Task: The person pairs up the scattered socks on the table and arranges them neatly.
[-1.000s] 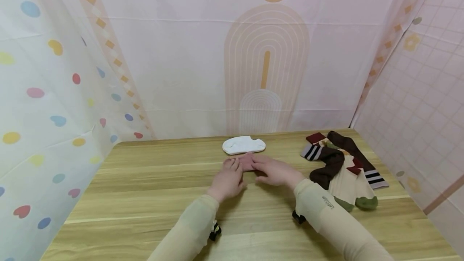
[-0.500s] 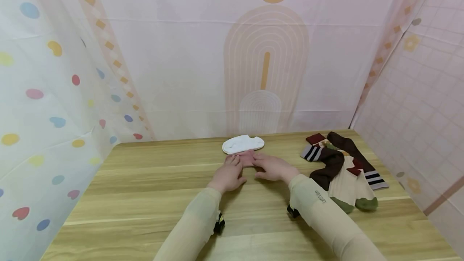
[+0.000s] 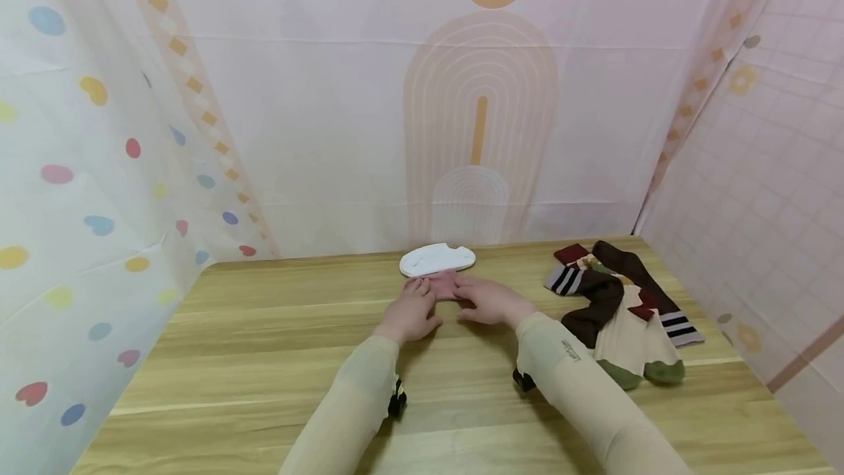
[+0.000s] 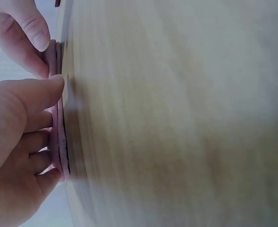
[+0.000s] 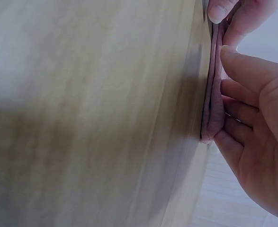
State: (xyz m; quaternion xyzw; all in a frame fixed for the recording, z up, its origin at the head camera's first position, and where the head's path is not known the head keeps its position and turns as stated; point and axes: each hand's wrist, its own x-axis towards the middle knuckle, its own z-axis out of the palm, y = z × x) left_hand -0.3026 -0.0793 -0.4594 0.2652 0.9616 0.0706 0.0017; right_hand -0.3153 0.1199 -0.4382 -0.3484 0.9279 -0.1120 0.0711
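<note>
A folded pink sock lies flat on the wooden table, just in front of a pair of white low-cut socks. My left hand rests on its left part, fingers laid over the top. From the other side my right hand presses on the right part in the same way. Seen edge-on in the left wrist view, the pink sock shows stacked layers under the fingertips. The right wrist view shows the pink sock against the tabletop, with the thumb beside its upper edge. Both hands cover much of it.
To the right lies a loose heap: dark brown socks with striped cuffs and cream socks with green toes and dark red patches. The wooden table ends at a patterned cloth backdrop behind and at both sides.
Both hands have slid the pink sock slightly away from the body, up close to the white socks. The heap on the right has not moved.
</note>
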